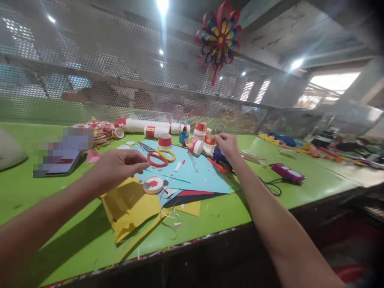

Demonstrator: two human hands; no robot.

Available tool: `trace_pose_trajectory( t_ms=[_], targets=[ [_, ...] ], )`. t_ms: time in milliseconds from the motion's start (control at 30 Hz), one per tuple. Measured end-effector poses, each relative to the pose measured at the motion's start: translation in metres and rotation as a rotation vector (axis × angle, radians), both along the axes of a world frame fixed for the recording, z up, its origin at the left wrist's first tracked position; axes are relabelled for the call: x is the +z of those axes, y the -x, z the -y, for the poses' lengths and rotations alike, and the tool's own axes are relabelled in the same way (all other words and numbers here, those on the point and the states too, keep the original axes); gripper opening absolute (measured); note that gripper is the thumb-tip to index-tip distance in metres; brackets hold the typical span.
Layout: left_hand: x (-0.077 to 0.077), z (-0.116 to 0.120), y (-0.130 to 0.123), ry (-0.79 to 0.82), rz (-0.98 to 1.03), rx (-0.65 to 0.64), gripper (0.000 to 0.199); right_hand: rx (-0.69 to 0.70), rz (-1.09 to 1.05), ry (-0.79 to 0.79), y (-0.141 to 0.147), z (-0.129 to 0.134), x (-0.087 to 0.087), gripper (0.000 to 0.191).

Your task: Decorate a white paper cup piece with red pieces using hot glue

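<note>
My left hand point(121, 166) hovers over the left part of the light blue paper sheet point(210, 176), thumb and fingers drawn together; anything between them is too small to make out. Just beyond its fingertips lie scissors point(157, 159) with red and yellow handles. My right hand point(228, 147) is farther back, its fingers pinched at the right edge of a red-banded paper cup point(209, 140). Below that hand sits a dark blue glue gun point(220, 156), partly covered. A white disc with a red pattern point(153, 184) rests on the paper's near side.
Several paper cups point(165, 141) and a blue bottle point(183, 137) stand behind the sheet. Yellow paper point(132, 204) lies at the front. A phone point(67, 154) is at left, a purple device point(288, 173) with a black cord at right. Perforated metal point(120, 80) rises behind.
</note>
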State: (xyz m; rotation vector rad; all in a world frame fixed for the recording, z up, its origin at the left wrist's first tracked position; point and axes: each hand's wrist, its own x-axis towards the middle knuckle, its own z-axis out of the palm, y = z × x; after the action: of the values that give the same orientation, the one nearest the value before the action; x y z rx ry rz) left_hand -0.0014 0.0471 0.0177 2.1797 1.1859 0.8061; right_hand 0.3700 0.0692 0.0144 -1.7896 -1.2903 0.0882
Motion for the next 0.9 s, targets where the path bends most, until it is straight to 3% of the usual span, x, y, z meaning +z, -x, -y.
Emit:
trace_pose_trajectory(
  t_ms=[167, 333, 500, 700, 900],
  targets=[
    [-0.008, -0.001, 0.003, 0.029, 0.03, 0.018, 0.024, -0.125, 0.164, 0.156, -0.032, 0.015, 0.008, 0.032],
    [-0.026, -0.006, 0.01, 0.016, 0.108, 0.093, 0.026, 0.0, 0.288, 0.451, -0.04, 0.032, 0.002, 0.031],
    [-0.022, -0.002, 0.013, 0.003, 0.119, 0.078, 0.024, 0.063, 0.363, 0.593, -0.031, 0.035, -0.011, 0.031],
    [-0.017, 0.0, 0.013, -0.028, 0.086, 0.032, 0.023, -0.003, 0.334, 0.539, -0.032, 0.039, -0.018, 0.032],
    [-0.016, 0.0, 0.013, -0.029, 0.038, 0.019, 0.026, -0.086, 0.185, 0.306, -0.036, 0.041, -0.019, 0.032]
  ],
)
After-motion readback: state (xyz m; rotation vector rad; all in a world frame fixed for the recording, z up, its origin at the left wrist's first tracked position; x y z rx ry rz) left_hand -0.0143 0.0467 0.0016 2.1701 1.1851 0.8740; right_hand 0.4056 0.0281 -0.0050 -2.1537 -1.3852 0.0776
